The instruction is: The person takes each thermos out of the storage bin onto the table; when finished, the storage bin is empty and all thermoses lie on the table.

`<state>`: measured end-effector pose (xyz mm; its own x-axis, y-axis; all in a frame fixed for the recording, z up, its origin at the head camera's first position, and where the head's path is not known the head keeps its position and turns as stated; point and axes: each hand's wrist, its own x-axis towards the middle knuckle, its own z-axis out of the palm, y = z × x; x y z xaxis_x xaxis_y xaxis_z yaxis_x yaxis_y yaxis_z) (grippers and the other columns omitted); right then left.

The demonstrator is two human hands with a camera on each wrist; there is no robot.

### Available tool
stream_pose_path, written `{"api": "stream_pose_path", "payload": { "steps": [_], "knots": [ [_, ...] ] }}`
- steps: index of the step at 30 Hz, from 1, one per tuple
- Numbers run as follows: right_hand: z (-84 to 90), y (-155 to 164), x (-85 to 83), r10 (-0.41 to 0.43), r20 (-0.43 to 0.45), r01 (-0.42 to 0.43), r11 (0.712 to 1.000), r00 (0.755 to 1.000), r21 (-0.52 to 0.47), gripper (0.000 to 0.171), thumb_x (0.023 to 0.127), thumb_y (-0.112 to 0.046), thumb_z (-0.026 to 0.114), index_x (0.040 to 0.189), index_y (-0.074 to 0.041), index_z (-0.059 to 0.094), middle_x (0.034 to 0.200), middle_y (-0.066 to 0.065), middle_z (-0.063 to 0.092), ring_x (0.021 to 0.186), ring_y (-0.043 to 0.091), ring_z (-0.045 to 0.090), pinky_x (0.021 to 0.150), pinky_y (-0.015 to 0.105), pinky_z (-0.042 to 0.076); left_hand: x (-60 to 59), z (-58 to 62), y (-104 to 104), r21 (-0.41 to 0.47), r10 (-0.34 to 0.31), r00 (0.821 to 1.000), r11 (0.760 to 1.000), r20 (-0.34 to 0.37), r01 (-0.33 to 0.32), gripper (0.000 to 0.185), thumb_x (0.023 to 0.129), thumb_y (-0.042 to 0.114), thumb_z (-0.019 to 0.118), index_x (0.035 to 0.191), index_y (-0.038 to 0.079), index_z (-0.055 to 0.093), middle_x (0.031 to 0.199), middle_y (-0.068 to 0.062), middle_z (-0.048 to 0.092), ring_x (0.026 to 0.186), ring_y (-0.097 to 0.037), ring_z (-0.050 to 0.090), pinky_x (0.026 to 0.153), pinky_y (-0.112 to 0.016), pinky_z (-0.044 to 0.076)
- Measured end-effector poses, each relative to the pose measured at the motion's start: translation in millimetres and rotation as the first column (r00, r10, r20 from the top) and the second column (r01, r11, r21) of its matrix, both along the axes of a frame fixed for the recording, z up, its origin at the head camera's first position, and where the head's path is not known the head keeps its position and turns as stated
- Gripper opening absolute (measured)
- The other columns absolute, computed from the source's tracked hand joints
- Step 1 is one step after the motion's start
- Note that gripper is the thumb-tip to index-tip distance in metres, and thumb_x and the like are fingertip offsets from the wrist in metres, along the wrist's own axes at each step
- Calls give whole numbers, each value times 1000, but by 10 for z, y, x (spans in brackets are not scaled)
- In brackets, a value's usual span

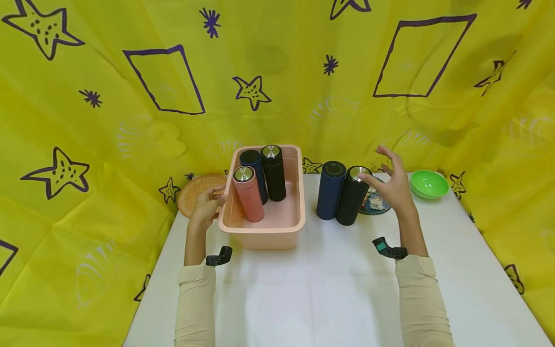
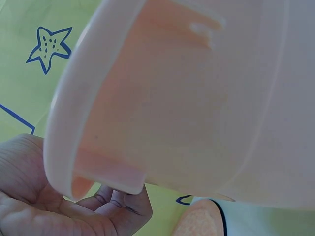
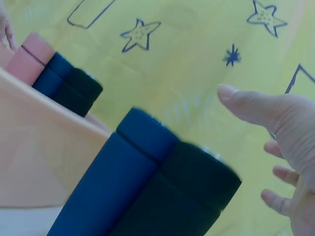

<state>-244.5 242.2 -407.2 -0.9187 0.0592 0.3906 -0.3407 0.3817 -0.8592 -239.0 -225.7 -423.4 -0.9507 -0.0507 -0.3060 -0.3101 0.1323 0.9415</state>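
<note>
A peach plastic tub stands on the table, holding a pink thermos bottle, a navy bottle and a black bottle upright. My left hand grips the tub's left rim, fingers curled beneath it. Right of the tub, a second navy bottle and a second black bottle with a silver-topped lid stand side by side, touching. My right hand is raised just right of this black bottle, thumb and fingers spread apart, holding nothing.
A bright green bowl sits at the table's back right. Behind the standing pair lies a dark patterned round item, partly hidden. Left of the tub is an orange-brown round item. Yellow patterned cloth hangs behind and beside the white table.
</note>
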Motion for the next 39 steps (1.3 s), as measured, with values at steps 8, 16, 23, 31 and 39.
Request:
{"api": "stream_pose_path", "payload": {
  "steps": [8, 16, 23, 31, 39],
  "knots": [
    [306, -152, -10, 46, -135, -53, 997, 990, -51, 82, 77, 0, 79, 147, -18, 42, 149, 7, 38, 139, 17, 33, 118, 44, 27, -8, -35, 8, -2, 3, 1000, 1000, -18, -3, 48, 100, 7, 50, 147, 9, 41, 112, -8, 50, 96, -15, 55, 75, -27, 54],
    [625, -483, -30, 163, -189, -173, 984, 968, -35, 80, 76, 6, 78, 146, -4, 39, 147, 12, 39, 139, 23, 33, 117, 47, 28, -12, -41, 11, -2, 10, 1000, 1000, -29, -10, 48, 99, 5, 50, 146, 9, 42, 109, -8, 51, 94, -15, 56, 73, -26, 55],
    [749, -769, -54, 255, -187, -265, 964, 949, -34, 78, 79, 5, 76, 147, 0, 37, 148, 17, 37, 140, 26, 34, 116, 49, 29, -6, -71, 2, 12, 0, 999, 1000, -36, 0, 48, 99, 5, 51, 146, 7, 41, 105, -6, 51, 88, -13, 56, 72, -25, 54],
    [622, -967, -314, 333, -197, -345, 938, 922, -28, 80, 77, 11, 74, 146, -1, 38, 150, 15, 37, 141, 25, 33, 114, 48, 34, -5, -34, 17, 0, 0, 1000, 1000, -29, 0, 47, 100, 6, 49, 146, 9, 41, 108, -6, 51, 94, -15, 55, 75, -26, 54],
    [734, -1273, -324, 419, -143, -425, 905, 897, -12, 78, 81, 4, 74, 147, 2, 34, 150, 22, 34, 142, 32, 33, 112, 50, 36, 2, -38, 6, 2, -2, 1000, 1000, -27, 2, 47, 99, 6, 50, 145, 9, 41, 109, -7, 52, 94, -15, 56, 75, -28, 54]
  ]
}}
